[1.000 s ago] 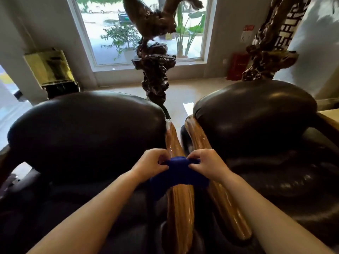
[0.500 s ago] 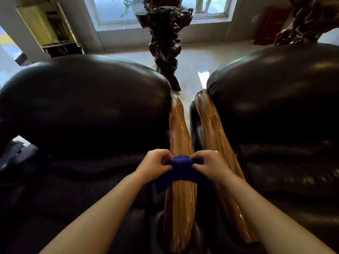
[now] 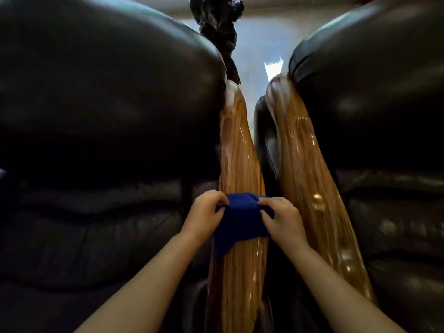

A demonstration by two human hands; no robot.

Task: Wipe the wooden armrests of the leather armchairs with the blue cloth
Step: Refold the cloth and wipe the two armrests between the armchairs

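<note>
Two bare forearms reach up from the bottom of the frame and converge on the inner wooden armrest [image 3: 237, 150] of the left leather armchair [image 3: 103, 111], where both hands grip a blue cloth [image 3: 240, 219]. The left hand [image 3: 204, 215] is curled closed, fingers pinching the cloth's left edge, knuckles turned toward the camera; the right hand [image 3: 282, 218] is likewise closed, thumb and fingertips pinching the right edge. The cloth, a deep solid blue and softly textured, is stretched between the two hands and draped across the top of the armrest about halfway along its length, its lower left corner hanging down over the armrest's side. The armrest is glossy, honey-coloured wood with long straight grain, narrowing toward its far end where pale highlights glint on the varnish. Just beside it, across a narrow dark gap, runs the matching armrest [image 3: 310, 188] of the right leather armchair [image 3: 374, 97], equally shiny and bare of cloth. Both chairs are upholstered in dark, near-black leather with rounded, padded backs and creased seat cushions. Beyond the gap, a dark gnarled carving [image 3: 218, 22] rises from a pale, reflective floor [image 3: 262, 46].
</note>
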